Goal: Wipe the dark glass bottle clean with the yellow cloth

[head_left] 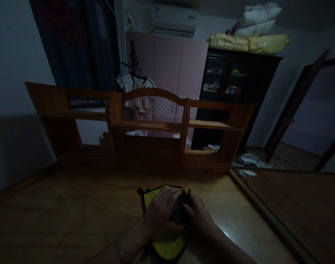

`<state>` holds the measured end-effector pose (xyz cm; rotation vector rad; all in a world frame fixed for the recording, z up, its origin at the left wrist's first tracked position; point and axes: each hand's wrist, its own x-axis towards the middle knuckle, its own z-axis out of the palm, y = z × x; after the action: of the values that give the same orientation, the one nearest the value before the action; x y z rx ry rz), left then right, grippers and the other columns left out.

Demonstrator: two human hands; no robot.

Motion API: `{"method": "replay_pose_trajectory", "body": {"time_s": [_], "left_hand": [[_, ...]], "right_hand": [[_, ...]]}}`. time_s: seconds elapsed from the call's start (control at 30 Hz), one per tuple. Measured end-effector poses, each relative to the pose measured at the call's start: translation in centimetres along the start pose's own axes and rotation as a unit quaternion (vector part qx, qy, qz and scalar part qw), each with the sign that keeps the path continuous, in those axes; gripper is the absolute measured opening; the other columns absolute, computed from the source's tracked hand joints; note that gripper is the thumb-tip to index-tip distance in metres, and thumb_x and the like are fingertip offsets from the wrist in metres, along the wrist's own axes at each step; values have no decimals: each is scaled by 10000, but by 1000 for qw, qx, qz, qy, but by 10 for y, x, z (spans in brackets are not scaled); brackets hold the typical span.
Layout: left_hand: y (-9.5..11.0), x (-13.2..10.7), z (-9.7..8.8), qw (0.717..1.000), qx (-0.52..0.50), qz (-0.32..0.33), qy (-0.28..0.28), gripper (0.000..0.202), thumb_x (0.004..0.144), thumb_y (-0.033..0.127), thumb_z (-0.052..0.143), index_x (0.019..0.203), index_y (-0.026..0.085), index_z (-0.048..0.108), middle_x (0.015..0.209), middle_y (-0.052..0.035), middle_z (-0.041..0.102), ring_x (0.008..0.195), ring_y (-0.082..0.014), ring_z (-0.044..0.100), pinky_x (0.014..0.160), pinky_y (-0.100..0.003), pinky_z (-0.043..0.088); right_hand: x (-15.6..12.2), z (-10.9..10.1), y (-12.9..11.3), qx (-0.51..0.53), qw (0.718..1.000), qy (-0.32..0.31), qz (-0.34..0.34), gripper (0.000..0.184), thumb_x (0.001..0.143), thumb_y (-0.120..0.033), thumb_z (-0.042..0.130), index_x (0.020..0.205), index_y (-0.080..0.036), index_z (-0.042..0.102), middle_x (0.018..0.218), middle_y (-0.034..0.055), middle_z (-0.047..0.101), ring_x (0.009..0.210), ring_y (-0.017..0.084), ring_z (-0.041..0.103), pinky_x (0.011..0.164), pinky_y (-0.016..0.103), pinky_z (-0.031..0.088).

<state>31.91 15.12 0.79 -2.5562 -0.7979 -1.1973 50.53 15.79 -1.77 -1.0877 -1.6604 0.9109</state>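
A yellow, black-edged fabric item [168, 246] is laid on the wooden surface [101, 205], by which it is supported, while a dark object [177, 212] above it is gripped by the curled left hand [162, 211], apparently for steadiness. The right hand [198, 213] is bent in from the other side, though what is pinched cannot be told; beyond stands a wooden shelf unit [149, 126].

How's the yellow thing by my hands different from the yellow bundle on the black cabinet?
The yellow thing has black edging; the yellow bundle shows none. The yellow thing is low down, at your left hand and right hand; the yellow bundle lies up on the black cabinet. The yellow bundle looks longer than the yellow thing. Both are yellow.
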Motion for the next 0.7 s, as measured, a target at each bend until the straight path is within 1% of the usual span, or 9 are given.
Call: {"method": "replay_pose_trajectory", "body": {"time_s": [0.1,0.2,0.27,0.43,0.57,0.7], "left_hand": [[-1,-1,1,1000,0,1,-2,795,700,531,704,1315,113,423,1178,-168,638,1093,-322,618,960,-474,508],[-1,-2,2,1000,-1,0,2,807,691,536,716,1310,107,428,1175,-169,638,1095,-324,618,958,-474,513],[-1,-2,1,1000,-4,-6,0,811,688,539,717,1314,112,427,1180,-167,635,1099,-325,616,963,-475,511],[0,-1,0,1000,-16,-25,-5,813,676,531,728,1311,124,424,1182,-165,628,1105,-326,615,973,-474,508],[-1,-3,1,999,-22,-32,-9,820,677,533,731,1312,118,421,1202,-170,615,1125,-328,603,993,-479,496],[-3,-4,2,999,-20,-41,-12,804,684,507,727,1320,122,423,1216,-165,610,1145,-328,590,1005,-479,485]], "right_hand": [[1,-2,0,-50,999,1,-3,189,768,-186,584,931,-174,677,885,40,712,815,232,619,753,333,490],[1,-3,-3,-61,998,4,-10,165,793,-192,575,921,-166,676,867,44,716,795,227,623,717,316,481],[1,-2,-5,-58,998,9,-11,166,789,-185,582,923,-158,676,862,45,716,788,225,622,705,308,478],[4,-1,-6,-31,999,12,2,144,730,-143,606,853,-138,680,801,32,702,741,209,611,660,284,479],[6,-1,-9,4,1000,4,19,210,689,-114,602,883,-132,680,822,25,703,747,201,615,672,279,491],[5,0,-11,7,999,7,31,242,650,-100,612,882,-132,673,806,21,691,746,202,614,673,279,497]]}}
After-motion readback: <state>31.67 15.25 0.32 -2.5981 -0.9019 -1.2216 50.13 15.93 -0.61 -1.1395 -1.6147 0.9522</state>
